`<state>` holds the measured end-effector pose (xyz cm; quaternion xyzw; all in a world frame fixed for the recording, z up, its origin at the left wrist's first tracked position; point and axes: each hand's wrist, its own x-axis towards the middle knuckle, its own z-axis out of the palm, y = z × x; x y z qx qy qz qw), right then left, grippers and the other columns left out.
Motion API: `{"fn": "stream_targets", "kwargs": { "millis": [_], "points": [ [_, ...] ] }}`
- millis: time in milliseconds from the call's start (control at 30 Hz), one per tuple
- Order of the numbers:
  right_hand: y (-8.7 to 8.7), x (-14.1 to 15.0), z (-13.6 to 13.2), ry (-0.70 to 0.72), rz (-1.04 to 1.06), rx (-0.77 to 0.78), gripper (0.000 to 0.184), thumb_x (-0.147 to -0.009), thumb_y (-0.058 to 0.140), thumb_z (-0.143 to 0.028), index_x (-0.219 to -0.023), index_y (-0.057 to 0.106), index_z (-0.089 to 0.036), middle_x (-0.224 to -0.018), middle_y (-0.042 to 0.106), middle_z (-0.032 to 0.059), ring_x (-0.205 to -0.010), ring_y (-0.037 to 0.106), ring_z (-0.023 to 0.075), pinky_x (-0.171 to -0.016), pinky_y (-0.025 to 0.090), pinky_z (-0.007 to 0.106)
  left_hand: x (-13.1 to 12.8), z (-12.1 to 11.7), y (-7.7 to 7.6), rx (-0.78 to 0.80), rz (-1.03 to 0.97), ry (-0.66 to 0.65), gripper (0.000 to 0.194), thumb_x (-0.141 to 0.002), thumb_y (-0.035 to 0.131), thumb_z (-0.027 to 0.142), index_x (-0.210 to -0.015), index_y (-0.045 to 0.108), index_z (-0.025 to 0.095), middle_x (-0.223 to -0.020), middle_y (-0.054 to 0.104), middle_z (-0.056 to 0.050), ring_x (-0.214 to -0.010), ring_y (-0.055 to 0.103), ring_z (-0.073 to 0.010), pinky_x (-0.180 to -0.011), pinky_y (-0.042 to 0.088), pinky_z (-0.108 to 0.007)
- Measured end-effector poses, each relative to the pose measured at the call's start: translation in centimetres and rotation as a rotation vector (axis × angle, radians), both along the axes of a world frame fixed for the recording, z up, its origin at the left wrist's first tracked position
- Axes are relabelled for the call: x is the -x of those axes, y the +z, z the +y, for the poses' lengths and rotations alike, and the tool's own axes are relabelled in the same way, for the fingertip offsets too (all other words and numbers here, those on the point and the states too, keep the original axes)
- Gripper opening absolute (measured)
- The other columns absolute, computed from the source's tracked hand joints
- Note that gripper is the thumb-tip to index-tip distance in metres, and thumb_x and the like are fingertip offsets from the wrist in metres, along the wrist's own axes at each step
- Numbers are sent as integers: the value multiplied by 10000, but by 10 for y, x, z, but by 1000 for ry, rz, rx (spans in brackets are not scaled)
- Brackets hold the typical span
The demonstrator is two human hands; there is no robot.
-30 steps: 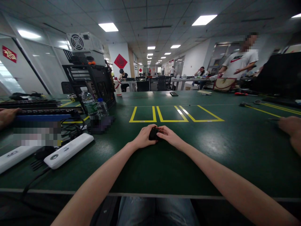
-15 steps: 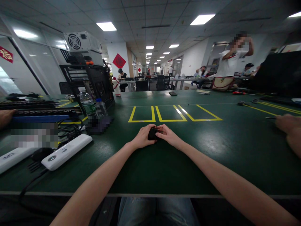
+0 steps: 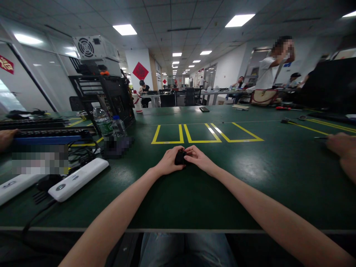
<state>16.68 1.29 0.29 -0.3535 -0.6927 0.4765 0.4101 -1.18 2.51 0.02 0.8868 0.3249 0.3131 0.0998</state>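
Observation:
A small black object (image 3: 179, 158), too dark to name more closely, is held low over or on the green table (image 3: 194, 200) in front of me. My left hand (image 3: 169, 161) is closed around its left side, with the thumb along the near edge and the fingers along the far edge. From the right, my right hand (image 3: 198, 157) pinches the object's right end with thumb and fingertips. Part of the object is hidden behind the fingers. Yellow tape outlines (image 3: 200, 141) lie on the table just beyond my hands.
At left are white power strips (image 3: 79, 180), tangled cables (image 3: 86, 154), water bottles (image 3: 102, 120) and an open computer case (image 3: 116, 98). A phone (image 3: 204, 109) lies farther back. Another person's hand (image 3: 340, 144) rests at the right edge, and another hand (image 3: 7, 139) at the left.
My hands keep the same grip on the black object, with hardly any motion. The view has shifted slightly. In the background, a standing person has raised their arms to the head and turned.

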Motion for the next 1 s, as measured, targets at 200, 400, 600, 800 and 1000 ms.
{"fn": "stream_targets", "kwargs": {
  "millis": [200, 400, 600, 800, 1000],
  "points": [
    [-2, -2, 2, 82, 23, 17, 313, -665, 613, -276, -926, 456, -202, -1011, 520, 31, -970, 507, 171, -879, 383, 392, 0, 0, 0, -4, -3, -9, 609, -618, 611, 249, -1147, 310, 220, -1134, 437, -56, -1059, 425, -223, -913, 300, -378],
    [-1, 1, -1, 35, 44, -5, 218, -711, 559, -309, -876, 456, -211, -959, 535, 12, -930, 519, 158, -851, 399, 376, 0, 0, 1, 10, 3, 0, 621, -610, 615, 246, -1149, 308, 226, -1139, 435, -53, -1065, 422, -233, -914, 295, -390],
    [-1, 4, -1, -30, 13, 18, 256, -716, 554, -288, -940, 458, -210, -978, 530, 27, -935, 517, 167, -847, 405, 376, 0, -1, 1, 18, -12, -9, 625, -615, 620, 249, -1153, 305, 219, -1137, 436, -59, -1064, 419, -223, -927, 290, -386],
    [3, 3, -3, 39, 9, 45, 283, -709, 567, -264, -962, 453, -208, -1027, 510, 38, -970, 510, 179, -864, 406, 390, 1, -3, 7, 51, -5, -15, 593, -639, 601, 247, -1155, 308, 226, -1127, 448, -58, -1064, 419, -226, -943, 269, -401],
    [2, 2, -2, 55, 14, 76, 234, -740, 540, -254, -952, 443, -247, -1034, 494, 18, -988, 504, 167, -885, 408, 367, 2, -1, 13, 101, -4, -16, 584, -642, 605, 245, -1148, 314, 230, -1110, 456, -54, -1039, 432, -219, -941, 276, -394]
  ]
}}
